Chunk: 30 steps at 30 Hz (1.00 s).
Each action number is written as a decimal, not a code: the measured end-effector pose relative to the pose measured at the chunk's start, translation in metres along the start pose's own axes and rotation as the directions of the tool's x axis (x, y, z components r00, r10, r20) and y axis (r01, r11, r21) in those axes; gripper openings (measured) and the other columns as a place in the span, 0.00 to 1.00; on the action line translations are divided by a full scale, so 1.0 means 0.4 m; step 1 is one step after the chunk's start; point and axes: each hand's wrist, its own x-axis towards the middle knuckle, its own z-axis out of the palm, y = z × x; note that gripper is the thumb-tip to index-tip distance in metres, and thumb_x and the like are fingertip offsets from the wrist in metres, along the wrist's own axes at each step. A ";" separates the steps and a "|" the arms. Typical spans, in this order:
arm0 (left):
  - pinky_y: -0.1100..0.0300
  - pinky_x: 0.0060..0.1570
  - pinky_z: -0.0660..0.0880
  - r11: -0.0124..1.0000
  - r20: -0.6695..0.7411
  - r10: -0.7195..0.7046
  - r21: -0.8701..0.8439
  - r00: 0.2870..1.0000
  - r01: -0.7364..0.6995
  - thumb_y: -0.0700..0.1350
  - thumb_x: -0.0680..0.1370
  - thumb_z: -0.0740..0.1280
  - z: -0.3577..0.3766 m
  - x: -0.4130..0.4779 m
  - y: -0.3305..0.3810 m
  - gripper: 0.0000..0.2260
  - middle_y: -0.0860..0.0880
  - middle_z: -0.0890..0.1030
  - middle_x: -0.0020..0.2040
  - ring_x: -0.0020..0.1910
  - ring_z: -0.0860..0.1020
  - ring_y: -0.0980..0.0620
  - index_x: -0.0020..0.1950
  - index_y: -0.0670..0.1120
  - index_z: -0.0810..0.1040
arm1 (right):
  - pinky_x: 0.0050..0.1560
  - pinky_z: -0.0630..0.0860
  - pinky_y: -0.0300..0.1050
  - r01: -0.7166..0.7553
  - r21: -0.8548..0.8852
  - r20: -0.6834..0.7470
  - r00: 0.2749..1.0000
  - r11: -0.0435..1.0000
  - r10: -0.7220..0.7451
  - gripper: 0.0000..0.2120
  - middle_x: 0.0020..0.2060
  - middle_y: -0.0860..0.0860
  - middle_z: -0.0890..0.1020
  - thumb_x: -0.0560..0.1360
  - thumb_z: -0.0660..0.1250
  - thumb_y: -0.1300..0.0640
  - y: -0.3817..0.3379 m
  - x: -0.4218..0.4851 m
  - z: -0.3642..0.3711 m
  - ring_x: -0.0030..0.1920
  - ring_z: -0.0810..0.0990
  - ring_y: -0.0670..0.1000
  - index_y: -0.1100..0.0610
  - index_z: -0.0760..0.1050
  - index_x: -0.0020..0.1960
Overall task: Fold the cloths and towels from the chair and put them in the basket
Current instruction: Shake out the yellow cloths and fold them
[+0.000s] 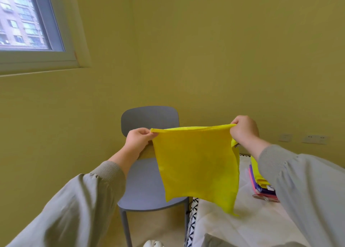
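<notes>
A yellow cloth (196,164) hangs in the air in front of me, stretched by its top edge. My left hand (139,140) pinches its top left corner. My right hand (243,130) pinches its top right corner. Behind the cloth stands a grey chair (147,181) whose visible seat is bare. To the right, a white-lined basket (214,220) with a black-and-white patterned side holds a stack of folded cloths (259,183), yellow on top of purple and pink ones, partly hidden by my right sleeve.
A yellow wall runs behind the chair, with a window (28,22) at the upper left and wall sockets (315,139) at the right. A white shoe (154,244) shows at the bottom edge by the chair leg.
</notes>
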 end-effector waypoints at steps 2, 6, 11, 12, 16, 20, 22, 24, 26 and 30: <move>0.52 0.48 0.77 0.967 0.018 -0.067 -0.243 0.998 0.070 0.45 0.76 0.70 0.002 -0.004 0.000 0.09 0.44 0.78 0.39 0.41 0.75 0.47 0.38 0.44 0.76 | 0.20 0.64 0.34 -0.080 0.087 0.022 0.997 0.993 0.078 0.06 0.33 0.53 0.77 0.71 0.66 0.66 0.017 0.008 -0.001 0.27 0.75 0.51 0.57 0.76 0.38; 0.58 0.32 0.72 0.953 0.009 -0.117 -0.281 0.993 0.115 0.49 0.79 0.65 0.022 -0.008 -0.005 0.11 0.47 0.71 0.34 0.32 0.70 0.51 0.39 0.45 0.75 | 0.26 0.63 0.37 -0.199 0.192 0.054 0.980 0.961 0.192 0.13 0.25 0.52 0.73 0.71 0.69 0.61 0.030 0.011 -0.002 0.26 0.73 0.52 0.57 0.70 0.31; 0.60 0.30 0.73 0.950 -0.032 -0.142 -0.287 0.989 0.127 0.47 0.79 0.65 0.031 -0.007 0.001 0.06 0.47 0.78 0.41 0.37 0.76 0.51 0.50 0.45 0.80 | 0.35 0.67 0.44 -0.260 0.396 0.070 0.965 0.881 0.253 0.15 0.28 0.53 0.70 0.70 0.71 0.65 0.035 0.002 -0.006 0.32 0.69 0.53 0.58 0.67 0.30; 0.60 0.31 0.74 0.954 -0.013 -0.136 -0.273 0.991 0.127 0.46 0.79 0.66 0.031 -0.007 0.001 0.07 0.47 0.79 0.41 0.37 0.76 0.51 0.52 0.45 0.80 | 0.35 0.67 0.43 -0.243 0.415 0.091 0.970 0.877 0.226 0.15 0.28 0.53 0.71 0.70 0.71 0.64 0.038 -0.002 -0.005 0.32 0.69 0.53 0.58 0.67 0.30; 0.62 0.28 0.71 0.973 -0.010 -0.103 -0.210 0.995 0.098 0.50 0.77 0.68 0.033 -0.017 0.001 0.08 0.50 0.78 0.35 0.32 0.73 0.53 0.46 0.47 0.83 | 0.37 0.65 0.43 -0.132 0.397 0.099 0.990 0.908 0.100 0.13 0.31 0.55 0.73 0.71 0.73 0.56 0.037 -0.011 -0.016 0.34 0.71 0.52 0.60 0.72 0.35; 0.62 0.29 0.69 0.992 -0.167 -0.068 -0.114 0.984 0.049 0.50 0.77 0.68 0.026 -0.013 -0.001 0.10 0.51 0.73 0.32 0.31 0.70 0.52 0.38 0.48 0.79 | 0.33 0.64 0.40 -0.126 0.321 0.123 0.988 0.939 0.091 0.21 0.27 0.53 0.69 0.71 0.73 0.54 0.034 -0.015 -0.035 0.30 0.69 0.53 0.57 0.65 0.28; 0.61 0.33 0.69 0.999 -0.236 -0.026 -0.040 0.971 0.017 0.49 0.77 0.67 0.022 -0.009 -0.006 0.10 0.50 0.73 0.33 0.34 0.71 0.51 0.37 0.49 0.78 | 0.28 0.65 0.38 -0.144 0.252 0.219 0.972 0.957 0.088 0.19 0.26 0.53 0.70 0.71 0.73 0.55 0.033 -0.027 -0.044 0.27 0.69 0.52 0.58 0.67 0.29; 0.59 0.38 0.72 0.999 -0.242 0.004 0.035 0.970 0.005 0.49 0.77 0.68 0.019 -0.013 -0.008 0.09 0.51 0.76 0.35 0.37 0.74 0.50 0.37 0.50 0.78 | 0.27 0.65 0.39 -0.114 0.225 0.258 0.965 0.968 0.054 0.15 0.27 0.54 0.70 0.72 0.72 0.56 0.032 -0.038 -0.049 0.27 0.68 0.52 0.60 0.69 0.33; 0.58 0.40 0.74 0.992 -0.260 0.021 0.126 0.966 0.012 0.50 0.76 0.68 0.016 -0.019 -0.007 0.08 0.51 0.78 0.36 0.38 0.76 0.50 0.37 0.51 0.78 | 0.30 0.65 0.42 -0.079 0.217 0.289 0.957 0.973 0.013 0.11 0.30 0.56 0.70 0.72 0.71 0.58 0.025 -0.049 -0.056 0.28 0.68 0.53 0.61 0.72 0.38; 0.54 0.40 0.79 0.985 -0.272 -0.047 0.144 0.961 0.089 0.47 0.77 0.67 0.012 -0.017 -0.010 0.07 0.50 0.79 0.35 0.35 0.77 0.50 0.43 0.45 0.81 | 0.27 0.70 0.41 -0.186 0.364 0.491 0.871 0.912 -0.018 0.14 0.26 0.55 0.68 0.74 0.69 0.63 0.002 -0.071 -0.062 0.20 0.70 0.52 0.62 0.68 0.33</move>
